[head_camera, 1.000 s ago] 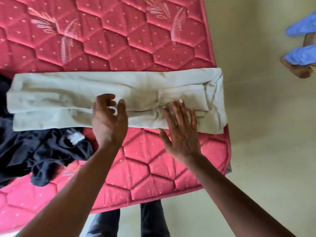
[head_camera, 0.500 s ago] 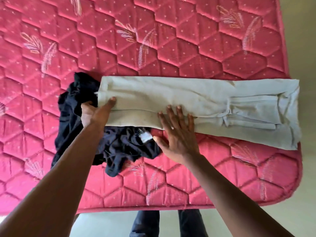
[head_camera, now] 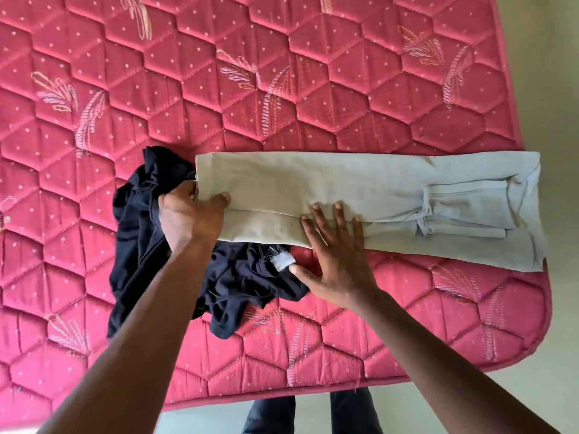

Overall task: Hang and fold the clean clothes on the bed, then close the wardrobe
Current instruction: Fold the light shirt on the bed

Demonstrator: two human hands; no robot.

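Pale garment: long strip folded lengthwise, lying across the bed w/ its R end at the mattress corner, near the front edge; L end overlaps the dark garment.
Left hand: grips the strip's L end, thumb on top, other fingers tucked out of sight at the end.
Right hand: flat, fingers spread, pressing the strip's near edge approx mid-length; holds nothing.
Step (judged): probably a crosswise fold, L end over toward the R, w/ the flat palm as the hinge.
Handling: thin, light, floppy cloth; won't hold shape, layers likely to slide apart if lifted by one corner. Not fragile.
Where to hold: pinch all layers together at the L end and keep the mid pinned so the long fold stays lined up.
Folded sleeve: lies on top near the R end; loose, could slip out when the strip is doubled.
In the way: dark garment is crumpled under and beside the L end, touching the left hand; may get caught up in the grip. Its white tag sits just beside the right thumb.
Also around: pale floor past the bed's R side; person's legs at the front edge.
Wardrobe: not in view.
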